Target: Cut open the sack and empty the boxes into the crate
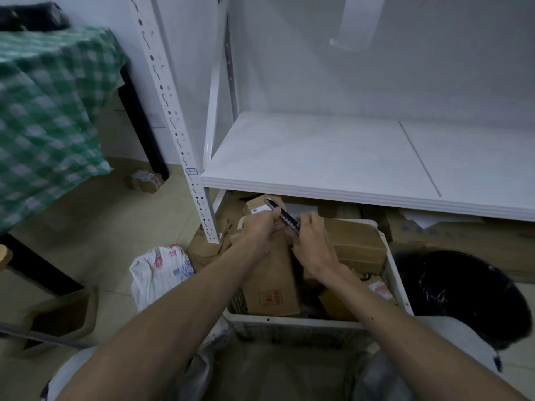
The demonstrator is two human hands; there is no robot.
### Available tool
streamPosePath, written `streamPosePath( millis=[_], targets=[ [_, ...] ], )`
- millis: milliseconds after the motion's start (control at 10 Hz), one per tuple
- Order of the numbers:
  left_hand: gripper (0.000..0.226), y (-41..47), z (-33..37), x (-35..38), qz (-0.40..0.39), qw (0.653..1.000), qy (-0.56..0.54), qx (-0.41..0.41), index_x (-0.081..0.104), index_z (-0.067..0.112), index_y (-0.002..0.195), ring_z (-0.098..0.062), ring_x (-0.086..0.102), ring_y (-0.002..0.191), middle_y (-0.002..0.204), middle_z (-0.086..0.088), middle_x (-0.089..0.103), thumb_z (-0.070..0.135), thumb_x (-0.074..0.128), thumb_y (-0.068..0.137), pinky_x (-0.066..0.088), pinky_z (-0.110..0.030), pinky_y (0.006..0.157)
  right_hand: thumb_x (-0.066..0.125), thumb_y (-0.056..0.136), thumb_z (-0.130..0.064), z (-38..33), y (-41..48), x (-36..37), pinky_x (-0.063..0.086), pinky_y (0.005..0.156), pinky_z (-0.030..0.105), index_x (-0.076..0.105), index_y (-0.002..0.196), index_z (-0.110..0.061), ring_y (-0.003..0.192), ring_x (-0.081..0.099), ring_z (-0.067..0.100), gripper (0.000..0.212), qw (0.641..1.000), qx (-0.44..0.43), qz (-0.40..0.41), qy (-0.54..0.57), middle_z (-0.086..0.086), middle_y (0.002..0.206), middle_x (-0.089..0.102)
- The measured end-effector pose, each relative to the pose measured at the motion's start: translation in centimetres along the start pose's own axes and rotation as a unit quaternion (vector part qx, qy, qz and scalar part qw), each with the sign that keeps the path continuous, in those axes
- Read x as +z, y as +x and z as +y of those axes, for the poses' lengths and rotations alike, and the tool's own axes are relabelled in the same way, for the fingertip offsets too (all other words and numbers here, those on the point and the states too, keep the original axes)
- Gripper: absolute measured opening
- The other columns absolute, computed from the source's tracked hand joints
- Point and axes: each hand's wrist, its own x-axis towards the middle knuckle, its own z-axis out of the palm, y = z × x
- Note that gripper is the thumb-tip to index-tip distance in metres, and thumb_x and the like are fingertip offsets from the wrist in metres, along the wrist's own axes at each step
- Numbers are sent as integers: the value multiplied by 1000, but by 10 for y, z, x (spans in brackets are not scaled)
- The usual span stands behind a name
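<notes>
Both hands meet over the far half of the crate [315,324], sharing one box cutter [285,217]. The left hand [262,227] has its grip curled round the upper part of the cutter; the right hand [314,246] pinches the lower end with fingers and thumb. The cutter's long axis runs from far-left down to near-right, so its far tip points away toward the shelf [333,157]. Whether the blade is out is too blurred to tell.

Straight below the hands, boxes [273,282] already lie in the crate, one tall carton standing on end under the left wrist and a flatter one [357,241] beside the right hand. The sack [160,273], white with red and blue print, lies crumpled on the floor left of the crate, nearer the left arm, and looks slack and mostly emptied.

A white upright post [202,204] stands between the sack and the cartons under the shelf. A black bag [460,296] sits right of the crate, and a green checked cloth [49,111] hangs far left.
</notes>
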Motion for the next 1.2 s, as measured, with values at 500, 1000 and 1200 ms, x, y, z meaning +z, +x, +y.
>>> streamPosePath(
  millis=[500, 1000, 1200],
  targets=[
    [38, 145, 67, 95, -26, 532, 652, 540, 70, 7, 113, -33, 52, 97, 105, -15, 57, 24, 76, 81, 31, -35, 77, 38, 103, -23, 119, 175, -26, 38, 86, 35, 50, 122, -4, 100, 47, 26, 30, 996, -11, -75, -52, 11, 116, 43],
    [26, 259, 58, 141, -112, 508, 747, 414, 71, 23, 118, -28, 54, 103, 110, -10, 64, 23, 56, 97, 42, -37, 87, 49, 97, -31, 182, 252, 17, 27, 88, 34, 61, 122, -20, 111, 40, 21, 30, 998, 16, -46, -39, 4, 111, 51],
    [46, 249, 62, 141, -95, 553, 741, 369, 57, 13, 135, -28, 46, 124, 133, -10, 54, 28, 65, 92, 36, -37, 102, 49, 98, -29, 177, 251, 12, 26, 100, 36, 51, 132, -15, 122, 37, 23, 38, 997, 64, -17, -29, 6, 128, 46]
  ],
)
